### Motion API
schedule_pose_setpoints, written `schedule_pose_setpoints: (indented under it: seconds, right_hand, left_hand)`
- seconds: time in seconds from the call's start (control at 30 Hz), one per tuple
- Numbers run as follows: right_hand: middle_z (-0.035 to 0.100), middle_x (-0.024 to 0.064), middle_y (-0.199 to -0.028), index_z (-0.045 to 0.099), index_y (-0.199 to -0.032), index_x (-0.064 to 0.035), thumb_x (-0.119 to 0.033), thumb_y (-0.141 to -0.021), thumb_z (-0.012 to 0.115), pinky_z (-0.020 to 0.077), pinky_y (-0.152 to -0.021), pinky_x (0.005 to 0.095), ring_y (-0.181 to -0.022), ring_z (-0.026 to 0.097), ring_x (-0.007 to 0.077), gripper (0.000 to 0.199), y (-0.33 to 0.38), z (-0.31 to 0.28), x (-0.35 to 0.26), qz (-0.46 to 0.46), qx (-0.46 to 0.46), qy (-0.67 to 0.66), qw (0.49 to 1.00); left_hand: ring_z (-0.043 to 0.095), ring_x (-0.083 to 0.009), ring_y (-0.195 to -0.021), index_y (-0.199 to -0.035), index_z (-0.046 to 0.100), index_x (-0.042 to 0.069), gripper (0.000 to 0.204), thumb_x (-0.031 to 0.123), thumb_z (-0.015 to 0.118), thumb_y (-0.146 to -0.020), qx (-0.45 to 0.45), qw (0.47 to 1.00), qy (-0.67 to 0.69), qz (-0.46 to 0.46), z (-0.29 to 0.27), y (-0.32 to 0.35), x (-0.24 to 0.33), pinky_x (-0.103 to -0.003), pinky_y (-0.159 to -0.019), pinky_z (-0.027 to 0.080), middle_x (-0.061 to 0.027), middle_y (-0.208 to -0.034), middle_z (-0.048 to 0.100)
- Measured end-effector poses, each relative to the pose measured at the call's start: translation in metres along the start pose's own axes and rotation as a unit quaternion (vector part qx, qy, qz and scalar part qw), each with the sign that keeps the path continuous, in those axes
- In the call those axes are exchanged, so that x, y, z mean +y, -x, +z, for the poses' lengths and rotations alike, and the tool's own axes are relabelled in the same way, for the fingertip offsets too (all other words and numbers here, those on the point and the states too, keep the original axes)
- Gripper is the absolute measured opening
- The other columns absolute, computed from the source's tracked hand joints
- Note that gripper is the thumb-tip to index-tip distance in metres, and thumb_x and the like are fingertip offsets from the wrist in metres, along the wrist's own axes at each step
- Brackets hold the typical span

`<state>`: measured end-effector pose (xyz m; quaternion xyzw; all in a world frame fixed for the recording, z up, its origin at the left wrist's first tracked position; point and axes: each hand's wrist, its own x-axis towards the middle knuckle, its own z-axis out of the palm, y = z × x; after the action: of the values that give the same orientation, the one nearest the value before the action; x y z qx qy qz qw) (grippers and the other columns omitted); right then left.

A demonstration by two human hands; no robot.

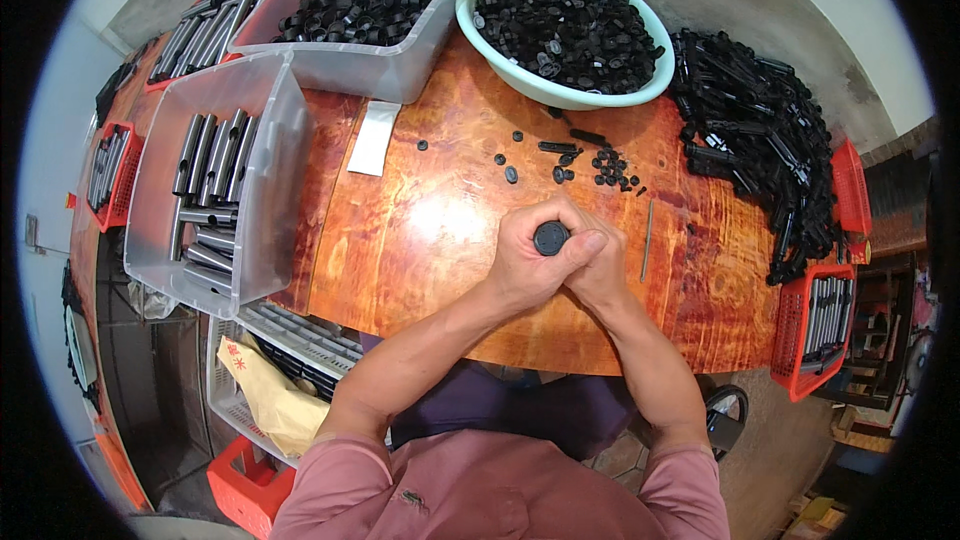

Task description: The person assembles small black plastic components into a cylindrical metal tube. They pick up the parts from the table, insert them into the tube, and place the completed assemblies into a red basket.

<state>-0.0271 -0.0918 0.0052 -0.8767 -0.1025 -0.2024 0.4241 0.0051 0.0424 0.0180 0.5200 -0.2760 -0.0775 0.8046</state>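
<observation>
My left hand (519, 262) and my right hand (604, 278) are clasped together over the near part of the wooden table (420, 270). A round black cap-like end (551, 238) pokes up between them, encircled by the left fingers and thumb. The right hand presses against the left, its fingers closed; whatever lies inside the grip below the black end is hidden. Just beyond the hands lie loose small black round caps (612, 168) and a few short black pieces (557, 147). To the right of them rests a thin metal rod (648, 240).
A pale basin (640, 97) of small black parts and a clear bin (385, 70) of black rings stand at the back. Left, another clear bin (275, 230) holds metal tubes. Black parts (745, 130) are heaped at right, near a red basket (790, 340) of tubes.
</observation>
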Motion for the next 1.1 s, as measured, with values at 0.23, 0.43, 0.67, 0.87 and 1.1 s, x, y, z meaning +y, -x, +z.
schedule_pose_setpoints:
  seconds: [0.23,0.43,0.67,0.87,1.1]
  right_hand:
    - [0.066,0.0152,-0.073,0.064,-0.079,-0.004,-0.014,-0.074,0.076,0.051,-0.061,0.0415,-0.069,0.067,0.0355,0.016,-0.002,0.001,0.003,-0.028,0.027,0.007,0.999]
    - [0.068,0.0143,-0.091,0.065,-0.095,-0.0024,-0.017,-0.081,0.074,0.0524,-0.078,0.0409,-0.085,0.069,0.0304,0.023,0.012,0.003,0.019,-0.02,-0.078,-0.03,0.996]
    - [0.061,0.0222,-0.126,0.057,-0.127,0.0062,-0.028,-0.096,0.056,0.0491,-0.09,0.0425,-0.107,0.062,0.032,0.046,0.018,0.008,0.021,-0.075,-0.101,-0.149,0.981]
    - [0.065,0.0134,-0.115,0.062,-0.116,-0.0008,-0.021,-0.087,0.07,0.05,-0.091,0.0391,-0.104,0.064,0.0249,0.035,0.031,-0.001,0.019,-0.032,-0.187,-0.171,0.967]
    - [0.059,0.0031,-0.123,0.06,-0.124,-0.0075,-0.014,-0.083,0.077,0.0474,-0.099,0.0327,-0.115,0.057,0.0149,0.045,0.037,-0.001,0.024,0.15,-0.254,-0.334,0.895]
  left_hand:
    - [0.062,-0.0164,-0.069,-0.076,0.057,0.003,0.026,0.013,0.071,-0.095,0.006,0.997,0.055,0.044,0.012,-0.003,0.003,-0.031,-0.069,0.049,-0.0088,-0.075,0.067]
    - [0.064,-0.0188,-0.073,-0.069,0.059,0.004,0.027,0.011,0.078,-0.088,-0.021,0.997,0.003,0.068,0.01,-0.005,0.01,-0.032,-0.073,0.051,-0.0068,-0.071,0.065]
    - [0.057,-0.0212,-0.059,-0.064,0.056,0.007,0.034,0.018,0.079,-0.087,-0.12,0.987,0.022,0.107,0.006,-0.01,0.019,-0.035,-0.075,0.048,-0.004,-0.062,0.06]
    - [0.054,-0.0219,-0.059,-0.063,0.054,0.007,0.037,0.02,0.079,-0.087,-0.215,0.97,0.081,0.083,0.003,-0.01,0.024,-0.035,-0.073,0.047,-0.003,-0.06,0.056]
    - [0.055,-0.0143,-0.066,-0.069,0.053,0.006,0.037,0.025,0.075,-0.09,-0.21,0.969,0.118,-0.044,-0.009,-0.013,0.017,-0.03,-0.068,0.046,-0.0008,-0.068,0.057]
